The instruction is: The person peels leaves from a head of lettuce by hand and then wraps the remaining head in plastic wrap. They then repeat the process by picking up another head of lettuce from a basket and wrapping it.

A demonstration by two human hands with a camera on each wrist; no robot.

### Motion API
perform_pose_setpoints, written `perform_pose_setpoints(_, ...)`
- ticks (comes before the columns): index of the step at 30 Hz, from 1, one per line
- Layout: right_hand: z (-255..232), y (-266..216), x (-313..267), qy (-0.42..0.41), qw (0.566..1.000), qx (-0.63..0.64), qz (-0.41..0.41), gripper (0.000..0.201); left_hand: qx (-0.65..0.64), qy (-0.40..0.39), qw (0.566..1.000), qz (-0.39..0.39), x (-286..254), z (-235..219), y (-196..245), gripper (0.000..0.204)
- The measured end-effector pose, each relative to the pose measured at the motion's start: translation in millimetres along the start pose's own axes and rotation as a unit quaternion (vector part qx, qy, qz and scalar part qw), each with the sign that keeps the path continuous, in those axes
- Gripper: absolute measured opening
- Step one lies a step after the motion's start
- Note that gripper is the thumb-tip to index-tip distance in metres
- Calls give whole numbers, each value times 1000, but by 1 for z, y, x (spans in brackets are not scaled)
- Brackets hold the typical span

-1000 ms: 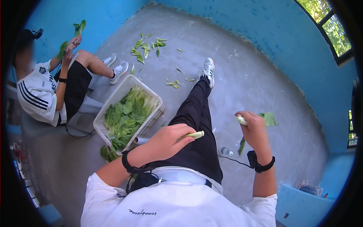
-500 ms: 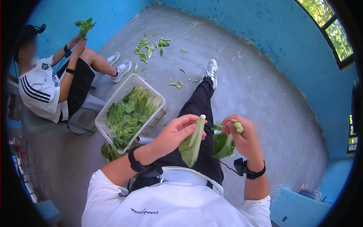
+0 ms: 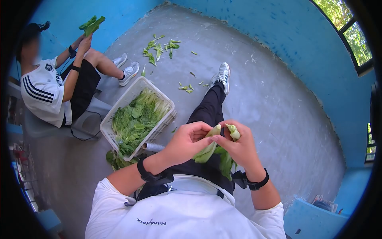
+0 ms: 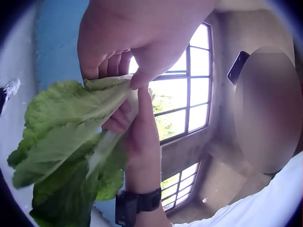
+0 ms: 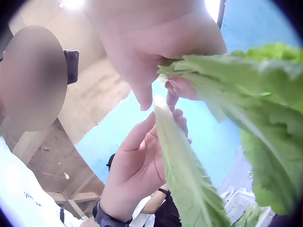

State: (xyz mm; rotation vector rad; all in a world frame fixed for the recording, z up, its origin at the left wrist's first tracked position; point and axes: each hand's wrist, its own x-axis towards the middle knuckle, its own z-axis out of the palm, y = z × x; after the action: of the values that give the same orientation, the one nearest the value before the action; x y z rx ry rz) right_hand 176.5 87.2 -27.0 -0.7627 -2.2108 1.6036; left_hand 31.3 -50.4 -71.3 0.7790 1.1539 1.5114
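Observation:
My left hand (image 3: 185, 143) pinches a lettuce leaf (image 3: 206, 154) near its pale stem end, which points up and away from me. In the left wrist view, that lettuce leaf (image 4: 71, 113) spreads out below the curled fingers. My right hand (image 3: 242, 145) grips a small bunch of lettuce (image 3: 225, 164) by its whitish base, its green blades hanging down. The right thumb reaches across to the stem end of the left leaf, so both hands meet above my lap. In the right wrist view, the bunch of lettuce (image 5: 258, 113) fans out to the right.
A white plastic basket (image 3: 167, 120) full of greens stands left of my legs, with a cylindrical roll (image 3: 152, 147) beside it. Leaf scraps (image 3: 156, 49) lie on the floor ahead. Another person (image 3: 43, 87) sits at the left holding greens (image 3: 92, 26).
My right hand has come in from the far right with its bunch of lettuce to meet the left hand. The left leaf has turned, and the right thumb is now at its stem end.

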Motion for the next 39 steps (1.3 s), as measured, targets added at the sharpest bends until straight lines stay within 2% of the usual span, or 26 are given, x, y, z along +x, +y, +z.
perform_pose_setpoints(4, 0, 4, 3, 31, 994, -55, -87, 18, 92, 34, 995, 27, -1, 1, 2, 23)
perform_pose_setpoints(7, -1, 4, 6, 24, 995, -45, -85, 17, 298, 27, 952, 57, -3, 2, 27, 20)
perform_pose_setpoints(10, -8, -4, 0, -15, 998, -61, 19, 18, 383, 14, 919, 92, 0, 1, 32, 21)
perform_pose_setpoints(13, -12, -11, 0, -31, 996, -80, 6, 18, 393, 7, 906, 159, 2, -3, 25, 20)
perform_pose_setpoints(16, -21, -15, 3, -67, 992, -105, -5, 17, 409, 8, 895, 179, 4, -1, 29, 18)
perform_pose_setpoints(22, -30, -8, -3, -142, 963, -204, -104, 20, 474, -15, 856, 207, -4, -3, 26, 15)
perform_pose_setpoints(25, -34, -6, -6, -198, 949, -213, -125, 22, 486, -59, 846, 212, -9, -7, 30, 16)
perform_pose_setpoints(28, -39, 6, -15, -216, 937, -233, -143, 17, 564, -35, 792, 232, -19, -15, 27, 20)
perform_pose_setpoints(31, -56, 15, -20, -180, 956, -208, -101, 12, 468, -13, 881, 73, -21, -38, 50, 22)
perform_pose_setpoints(32, -60, 16, -19, -178, 967, -160, -86, 10, 344, -17, 938, 45, -19, -39, 47, 23)
perform_pose_setpoints(33, -63, 20, -20, -175, 976, -112, -72, 8, 215, -20, 976, 18, -18, -39, 39, 23)
perform_pose_setpoints(34, -63, 23, -22, -170, 981, -63, -60, 7, 83, -24, 996, -8, -18, -40, 29, 24)
perform_pose_setpoints(35, -61, 23, -23, -172, 984, -20, -46, 10, 24, -46, 998, -22, -18, -39, 22, 24)
perform_pose_setpoints(39, -61, 40, -14, -140, 979, 147, -27, 22, -28, -31, 997, -57, -5, -24, 23, 24)
